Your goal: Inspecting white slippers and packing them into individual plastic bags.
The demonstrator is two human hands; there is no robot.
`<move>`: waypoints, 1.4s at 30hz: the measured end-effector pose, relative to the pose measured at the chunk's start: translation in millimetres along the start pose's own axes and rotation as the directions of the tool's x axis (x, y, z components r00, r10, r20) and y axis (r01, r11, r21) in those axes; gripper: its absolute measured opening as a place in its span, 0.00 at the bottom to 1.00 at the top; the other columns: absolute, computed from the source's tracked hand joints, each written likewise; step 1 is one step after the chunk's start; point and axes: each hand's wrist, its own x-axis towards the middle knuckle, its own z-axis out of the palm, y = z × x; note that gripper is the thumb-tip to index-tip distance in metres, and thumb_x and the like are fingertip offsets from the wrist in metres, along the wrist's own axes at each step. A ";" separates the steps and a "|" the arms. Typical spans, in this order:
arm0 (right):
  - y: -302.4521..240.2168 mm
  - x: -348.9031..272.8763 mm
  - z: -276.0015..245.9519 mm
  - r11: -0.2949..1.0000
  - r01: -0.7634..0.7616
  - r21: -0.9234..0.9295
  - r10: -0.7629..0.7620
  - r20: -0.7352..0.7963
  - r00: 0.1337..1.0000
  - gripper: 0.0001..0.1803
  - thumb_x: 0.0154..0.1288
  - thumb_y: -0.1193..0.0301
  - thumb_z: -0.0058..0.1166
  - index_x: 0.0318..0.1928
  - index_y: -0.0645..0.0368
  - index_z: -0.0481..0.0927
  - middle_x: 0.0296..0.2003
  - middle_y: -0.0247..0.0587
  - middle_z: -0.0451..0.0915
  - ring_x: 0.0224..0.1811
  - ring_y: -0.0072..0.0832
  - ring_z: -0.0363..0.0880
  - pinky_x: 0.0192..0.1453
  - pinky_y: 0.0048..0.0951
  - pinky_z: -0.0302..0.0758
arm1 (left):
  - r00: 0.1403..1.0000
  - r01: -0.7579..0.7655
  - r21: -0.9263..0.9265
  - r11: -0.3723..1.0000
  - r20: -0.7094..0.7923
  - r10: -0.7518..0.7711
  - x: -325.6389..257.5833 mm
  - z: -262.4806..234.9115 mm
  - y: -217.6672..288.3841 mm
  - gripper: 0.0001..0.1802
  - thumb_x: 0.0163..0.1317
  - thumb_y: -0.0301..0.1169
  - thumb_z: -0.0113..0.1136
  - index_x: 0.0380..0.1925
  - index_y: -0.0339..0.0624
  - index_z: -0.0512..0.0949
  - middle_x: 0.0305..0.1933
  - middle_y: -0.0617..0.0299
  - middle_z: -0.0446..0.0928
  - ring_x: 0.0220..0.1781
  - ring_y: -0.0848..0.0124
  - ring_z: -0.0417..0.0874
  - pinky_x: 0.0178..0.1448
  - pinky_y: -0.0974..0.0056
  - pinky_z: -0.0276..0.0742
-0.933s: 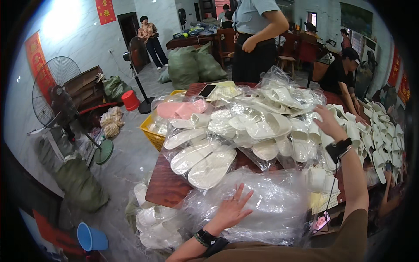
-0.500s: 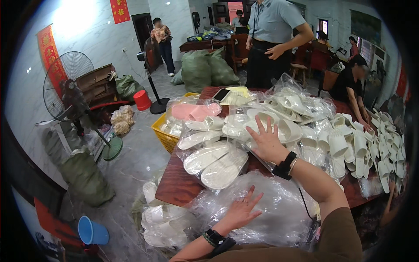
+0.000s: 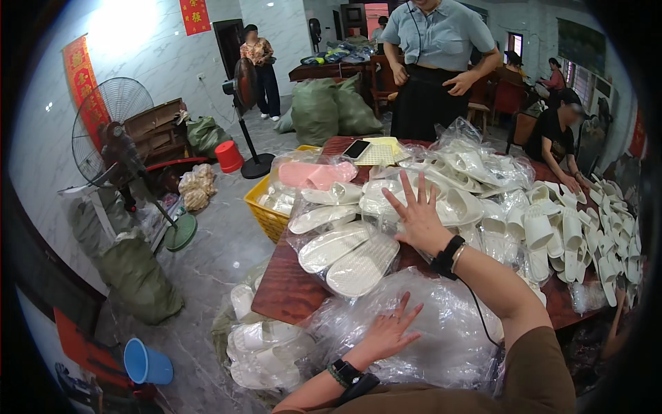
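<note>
My right hand (image 3: 422,219) is spread, fingers apart, over the white slippers (image 3: 458,207) in clear plastic bags on the table. Whether it touches them I cannot tell. Lower down, my left hand (image 3: 392,334) has its fingers stretched out above a big heap of clear plastic bags (image 3: 441,310) at the table's near edge. Neither hand holds anything. Left of the right hand lies a bagged pair of white slippers (image 3: 348,259), soles up. Behind that pair is a bagged pink pair (image 3: 317,174). More bagged white slippers (image 3: 265,355) sit low, left of my left hand.
A yellow basket (image 3: 267,217) stands by the wooden table (image 3: 279,293). A phone (image 3: 356,149) lies at its far edge, where a person (image 3: 441,62) stands. At right, another person (image 3: 558,141) reaches into loose white slippers (image 3: 607,234). Fans (image 3: 246,117), sacks (image 3: 138,283) and a blue bucket (image 3: 148,363) occupy the left floor.
The whole view has shifted slightly. Both my hands stay spread in nearly the same places. The standing person's hand on the left has come in front of the waist.
</note>
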 end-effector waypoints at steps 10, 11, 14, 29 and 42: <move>61.2 7.1 -6.6 0.964 -0.166 0.208 0.181 -0.056 0.982 0.40 0.57 0.81 0.53 0.71 0.43 0.68 0.36 0.54 0.82 0.43 0.50 0.80 0.48 0.47 0.80 | 0.999 -0.009 -0.032 0.999 -0.044 0.008 -0.8 4.1 -2.8 0.38 0.74 0.58 0.43 0.79 0.59 0.52 0.84 0.46 0.39 0.84 0.44 0.42 0.73 0.41 0.61; 69.7 5.6 -24.9 0.939 -0.191 0.286 0.212 -0.045 0.976 0.33 0.56 0.81 0.53 0.65 0.46 0.74 0.37 0.54 0.82 0.43 0.50 0.80 0.47 0.46 0.79 | 0.999 -0.002 -0.047 0.999 -0.035 0.000 -2.1 3.7 -3.9 0.38 0.74 0.58 0.42 0.79 0.59 0.51 0.84 0.47 0.38 0.84 0.44 0.41 0.73 0.41 0.60; 118.3 -3.1 -51.7 0.893 -0.179 0.413 0.249 -0.124 0.960 0.21 0.54 0.82 0.51 0.49 0.56 0.82 0.38 0.57 0.82 0.42 0.51 0.79 0.47 0.39 0.77 | 0.999 -0.017 -0.050 0.999 -0.031 0.016 0.4 3.9 -1.5 0.39 0.74 0.58 0.42 0.79 0.58 0.51 0.84 0.47 0.38 0.84 0.45 0.41 0.74 0.41 0.58; 94.7 -131.9 -159.6 0.249 0.527 0.813 -0.053 -0.532 0.845 0.03 0.62 0.72 0.61 0.34 0.58 0.81 0.40 0.41 0.83 0.48 0.37 0.77 0.58 0.38 0.73 | 0.991 0.134 -0.622 0.772 0.089 -0.100 -12.7 44.5 -58.0 0.39 0.75 0.50 0.48 0.78 0.46 0.50 0.80 0.44 0.53 0.72 0.47 0.69 0.74 0.48 0.64; 96.8 -269.9 -92.1 0.661 -0.114 0.741 -0.359 0.446 0.820 0.13 0.51 0.79 0.64 0.37 0.48 0.89 0.65 0.39 0.74 0.75 0.52 0.58 0.77 0.52 0.55 | 0.998 0.039 -0.943 0.330 0.020 -0.060 4.6 -10.6 -40.2 0.37 0.72 0.41 0.58 0.76 0.41 0.57 0.84 0.51 0.44 0.83 0.54 0.49 0.82 0.55 0.48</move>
